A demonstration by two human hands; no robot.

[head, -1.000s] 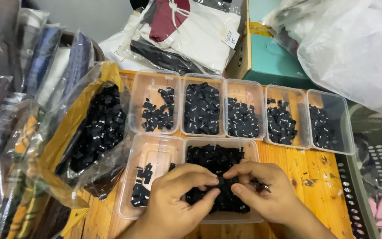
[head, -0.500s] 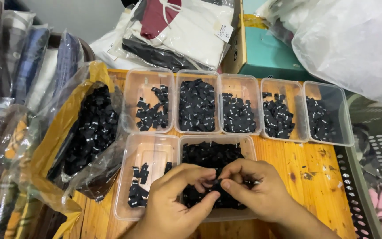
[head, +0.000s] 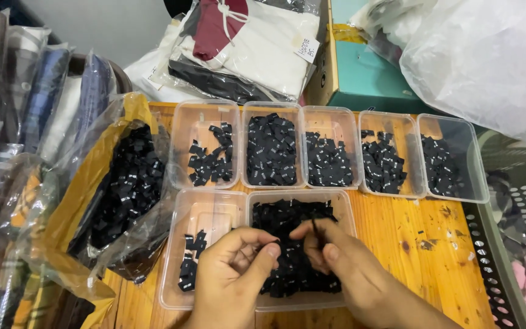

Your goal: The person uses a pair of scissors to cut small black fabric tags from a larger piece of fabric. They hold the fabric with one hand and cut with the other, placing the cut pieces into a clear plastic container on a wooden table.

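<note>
Both hands work over a clear plastic tub [head: 343, 207] heaped with small black fabric labels [head: 287, 218]. My left hand [head: 234, 275] pinches a black label between thumb and forefinger. My right hand [head: 345, 268] holds another black label upright in its fingertips, close to the left thumb. To the left stands a second clear tub [head: 205, 210] with only a few labels in its near corner.
Along the back of the wooden table [head: 421, 268] stands a row of several clear tubs [head: 391, 152] of black labels. A plastic bag [head: 120, 195] of labels lies at left. Bagged clothes [head: 257, 42], a teal box [head: 360, 79] and a perforated basket [head: 518, 225] surround the table.
The hands have drawn slightly apart over the tub, and the right hand has lifted a label upright. The camera view shifted a little.
</note>
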